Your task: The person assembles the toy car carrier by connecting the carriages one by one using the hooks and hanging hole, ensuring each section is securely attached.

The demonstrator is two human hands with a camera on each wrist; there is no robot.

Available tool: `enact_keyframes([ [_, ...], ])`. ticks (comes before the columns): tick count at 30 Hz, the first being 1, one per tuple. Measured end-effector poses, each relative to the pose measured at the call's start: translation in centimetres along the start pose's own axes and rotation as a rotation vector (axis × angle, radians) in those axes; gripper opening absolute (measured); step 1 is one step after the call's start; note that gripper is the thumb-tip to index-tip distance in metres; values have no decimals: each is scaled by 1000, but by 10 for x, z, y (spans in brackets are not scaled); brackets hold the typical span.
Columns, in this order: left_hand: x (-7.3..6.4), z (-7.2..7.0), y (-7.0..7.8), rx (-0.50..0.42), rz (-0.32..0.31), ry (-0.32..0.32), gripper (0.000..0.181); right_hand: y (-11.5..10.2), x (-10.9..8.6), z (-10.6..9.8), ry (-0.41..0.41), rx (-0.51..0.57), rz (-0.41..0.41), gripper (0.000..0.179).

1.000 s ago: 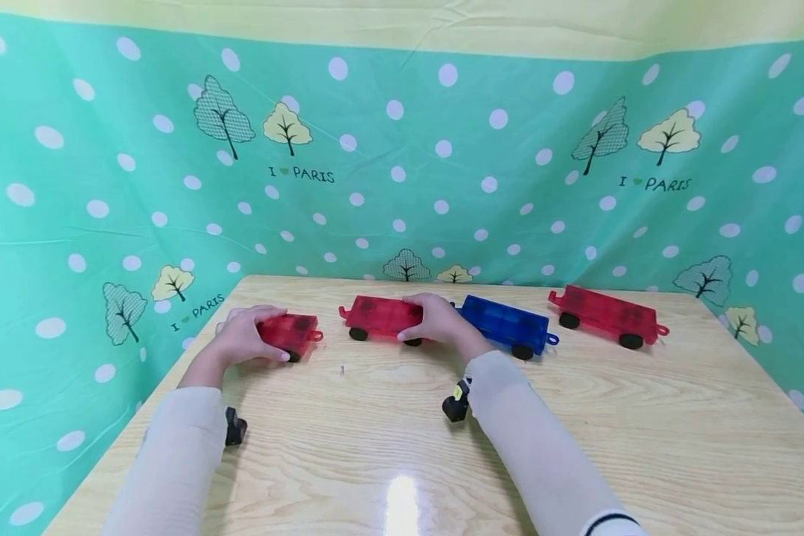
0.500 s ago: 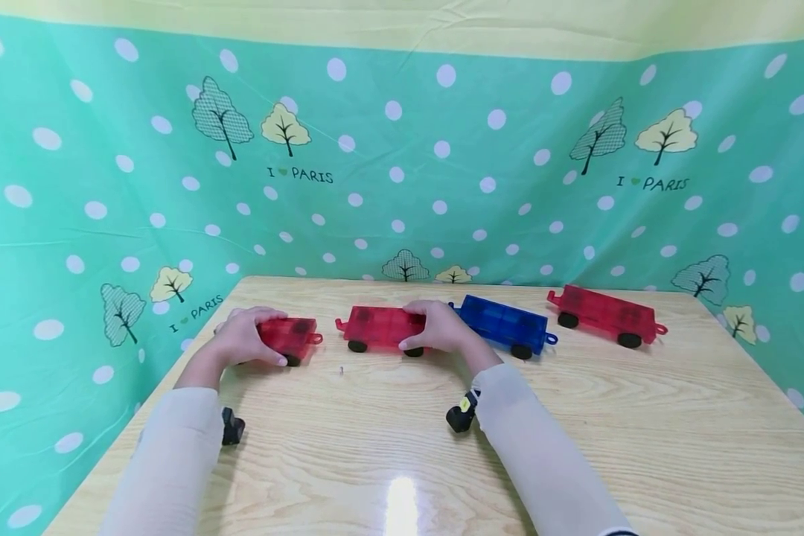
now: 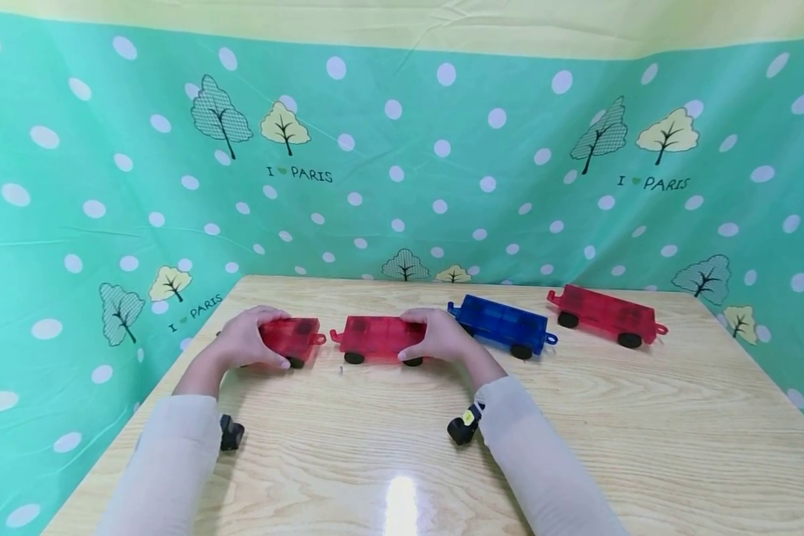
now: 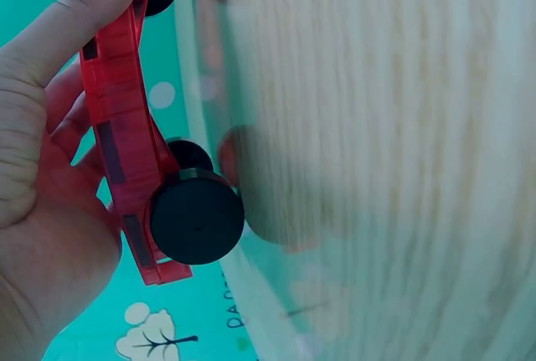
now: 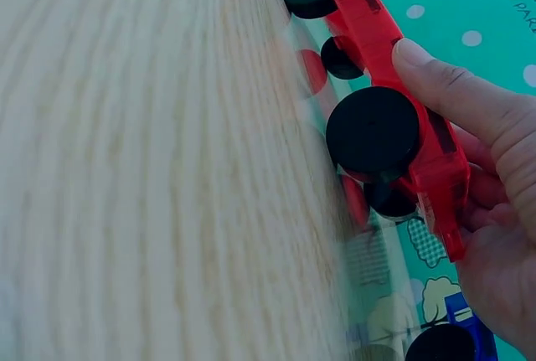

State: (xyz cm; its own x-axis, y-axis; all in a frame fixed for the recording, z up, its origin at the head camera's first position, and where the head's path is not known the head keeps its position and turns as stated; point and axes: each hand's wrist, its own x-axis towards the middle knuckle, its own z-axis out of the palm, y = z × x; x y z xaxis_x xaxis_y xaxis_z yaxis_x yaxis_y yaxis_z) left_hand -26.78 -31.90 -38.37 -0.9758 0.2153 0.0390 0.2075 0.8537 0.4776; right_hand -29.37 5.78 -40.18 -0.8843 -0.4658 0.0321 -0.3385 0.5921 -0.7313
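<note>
My left hand point(image 3: 251, 339) grips a translucent red toy train car point(image 3: 298, 336) at the table's left, thumb along its near side. A ring coupling point(image 3: 321, 339) sticks out from that car's right end. My right hand point(image 3: 437, 335) holds a second red train car point(image 3: 374, 336) by its right part, thumb on the near side and fingers behind. Its hook coupling point(image 3: 336, 336) faces the ring across a small gap. In the right wrist view the thumb point(image 5: 414, 53) presses this car's side, above its black wheels point(image 5: 373, 133). The left wrist view shows the first car's black wheel point(image 4: 198, 217) close to the tabletop.
A blue train car point(image 3: 502, 321) stands just right of my right hand. Farther right is another red train car point(image 3: 606, 314). The wooden table point(image 3: 348, 447) ends at a polka-dot curtain point(image 3: 402, 149). A tiny speck point(image 3: 341, 370) lies near the gap.
My right hand has drawn its red car nearer to me and slightly left, straightening it towards the left car. The gap between the couplings has narrowed. My left hand's car shifts only slightly.
</note>
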Motion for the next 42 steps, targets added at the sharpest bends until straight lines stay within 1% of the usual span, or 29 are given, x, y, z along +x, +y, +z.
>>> enact_keyframes([
  [6, 3, -7, 10, -16, 21, 11, 94, 0, -2, -3, -4, -8, 6, 73],
  [10, 6, -12, 15, -9, 41, 10, 92, 0, -3, -5, -1, 0, 14, 73],
  [14, 10, -14, 19, 5, 46, 9, 92, 0, -4, -6, 3, 22, 25, 73],
  [21, 17, -16, 25, 27, 55, 6, 91, 1, -4, -7, 4, 28, 40, 74],
  [26, 21, -14, 27, 45, 52, -12, 90, 1, -4, -7, -2, 17, 34, 74],
  [29, 23, -12, 28, 41, 38, -24, 91, 2, -4, -7, -8, 16, 29, 75],
  [33, 25, -9, 27, 42, 38, -33, 89, 2, -3, -6, -12, 25, 27, 76],
  [38, 25, -3, 24, 60, 40, -39, 89, 2, -2, -4, -18, 25, 21, 75],
  [42, 23, 4, 18, 43, 29, -49, 88, 1, -2, -2, -22, 24, 25, 75],
])
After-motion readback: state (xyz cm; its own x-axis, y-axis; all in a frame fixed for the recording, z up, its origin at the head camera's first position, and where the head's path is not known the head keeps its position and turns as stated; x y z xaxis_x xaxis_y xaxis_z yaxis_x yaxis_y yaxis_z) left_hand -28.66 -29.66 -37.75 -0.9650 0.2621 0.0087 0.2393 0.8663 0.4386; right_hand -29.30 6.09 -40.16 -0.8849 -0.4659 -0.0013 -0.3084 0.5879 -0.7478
